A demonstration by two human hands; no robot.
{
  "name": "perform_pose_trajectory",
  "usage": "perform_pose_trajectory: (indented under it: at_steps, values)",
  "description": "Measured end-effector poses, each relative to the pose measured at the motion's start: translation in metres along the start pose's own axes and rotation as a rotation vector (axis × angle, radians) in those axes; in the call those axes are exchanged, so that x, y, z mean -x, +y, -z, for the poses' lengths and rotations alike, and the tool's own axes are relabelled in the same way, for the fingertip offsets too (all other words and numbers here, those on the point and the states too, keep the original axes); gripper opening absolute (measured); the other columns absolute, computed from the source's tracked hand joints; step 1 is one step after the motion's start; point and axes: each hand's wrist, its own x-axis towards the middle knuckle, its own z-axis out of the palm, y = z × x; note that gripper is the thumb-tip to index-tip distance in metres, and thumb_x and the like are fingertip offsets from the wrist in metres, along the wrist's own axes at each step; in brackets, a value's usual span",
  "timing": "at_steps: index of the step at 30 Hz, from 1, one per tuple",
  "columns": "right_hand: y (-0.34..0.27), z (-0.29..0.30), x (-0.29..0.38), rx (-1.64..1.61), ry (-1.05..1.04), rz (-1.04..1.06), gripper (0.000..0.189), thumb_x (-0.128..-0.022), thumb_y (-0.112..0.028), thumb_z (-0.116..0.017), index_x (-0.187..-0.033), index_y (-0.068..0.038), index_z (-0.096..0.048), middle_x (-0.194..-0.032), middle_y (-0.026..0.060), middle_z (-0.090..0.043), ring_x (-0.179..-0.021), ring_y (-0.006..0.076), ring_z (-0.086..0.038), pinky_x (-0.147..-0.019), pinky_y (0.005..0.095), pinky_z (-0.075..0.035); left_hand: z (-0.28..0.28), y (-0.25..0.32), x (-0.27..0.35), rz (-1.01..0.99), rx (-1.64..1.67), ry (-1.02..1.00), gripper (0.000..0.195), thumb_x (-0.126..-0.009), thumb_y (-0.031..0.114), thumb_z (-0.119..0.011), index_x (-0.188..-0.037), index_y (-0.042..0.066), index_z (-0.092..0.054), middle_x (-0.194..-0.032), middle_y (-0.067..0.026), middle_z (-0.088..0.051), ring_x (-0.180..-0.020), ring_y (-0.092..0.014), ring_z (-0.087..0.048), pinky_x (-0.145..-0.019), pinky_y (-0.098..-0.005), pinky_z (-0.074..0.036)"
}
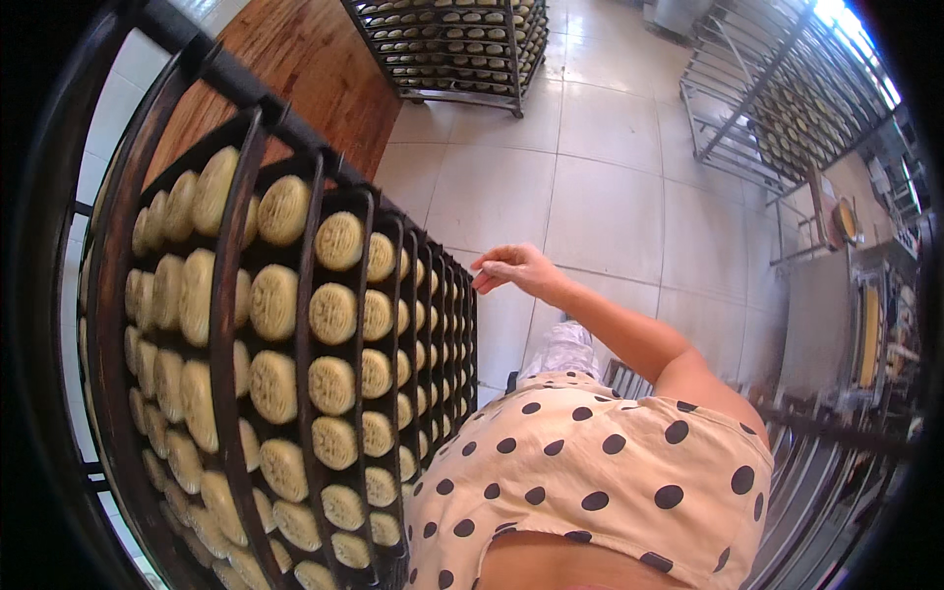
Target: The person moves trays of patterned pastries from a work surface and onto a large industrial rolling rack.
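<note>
My right hand point(515, 268) hovers at the far side edge of a tall dark metal tray rack point(310, 317). Its fingers are loosely bent, with nothing visible in them; whether the fingertips touch the rack is unclear. Stacked trays fill the rack, each bearing rows of round, pale pastries with stamped tops, such as this pastry point(332, 314). The rack stands close along my left side. My left hand is out of view.
Another loaded rack point(472, 44) stands ahead on the tiled floor point(605, 177), beside a brown wooden panel point(310, 81). A metal rack point(782, 110) holds more pastries at far right. Below it are a table with a bowl point(845, 220) and a metal-sided machine point(815, 324).
</note>
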Motion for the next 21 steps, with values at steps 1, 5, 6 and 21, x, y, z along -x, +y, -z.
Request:
perform_pose_trajectory:
  at_steps: [1, 5, 6, 21]
  values:
    - [-0.010, 0.024, -0.011, 0.003, 0.018, 0.021, 0.028, -0.093, -0.014, -0.051, -0.106, 0.010, -0.056, -0.091, 0.0170, -0.065, -0.080, 0.0205, -0.066, -0.079, 0.0294, -0.053, -0.019, 0.009, -0.010, 0.021, 0.009, -0.020, 0.020, -0.087, 0.016, -0.051, -0.086, -0.002, -0.059, -0.083, -0.0163, -0.060, -0.075, -0.026, -0.057, -0.066, -0.0353, -0.045]
    - [-0.054, 0.121, -0.053, 0.022, 0.094, 0.046, 0.028, -0.092, -0.016, -0.054, -0.106, 0.008, -0.057, -0.090, 0.0162, -0.065, -0.083, 0.0214, -0.066, -0.078, 0.0296, -0.053, -0.101, 0.042, -0.044, 0.133, 0.053, -0.083, 0.020, -0.087, 0.017, -0.052, -0.086, -0.001, -0.060, -0.082, -0.0141, -0.061, -0.074, -0.023, -0.058, -0.065, -0.0334, -0.047]
    - [-0.070, 0.143, -0.063, 0.030, 0.099, 0.051, 0.028, -0.092, -0.016, -0.054, -0.106, 0.008, -0.057, -0.089, 0.0161, -0.065, -0.082, 0.0213, -0.066, -0.078, 0.0296, -0.053, -0.122, 0.052, -0.050, 0.157, 0.070, -0.095, 0.020, -0.087, 0.018, -0.052, -0.086, -0.001, -0.060, -0.081, -0.0135, -0.061, -0.073, -0.023, -0.058, -0.064, -0.0329, -0.047]
    - [-0.291, 0.359, -0.329, 0.358, 0.375, 0.411, 0.025, -0.092, -0.010, -0.051, -0.110, 0.007, -0.056, -0.095, 0.0135, -0.065, -0.086, 0.0184, -0.064, -0.080, 0.0283, -0.050, -0.361, 0.276, -0.275, 0.035, 0.243, -0.374, 0.024, -0.089, 0.021, -0.055, -0.097, 0.000, -0.061, -0.086, -0.0088, -0.066, -0.074, -0.016, -0.064, -0.063, -0.0297, -0.053]
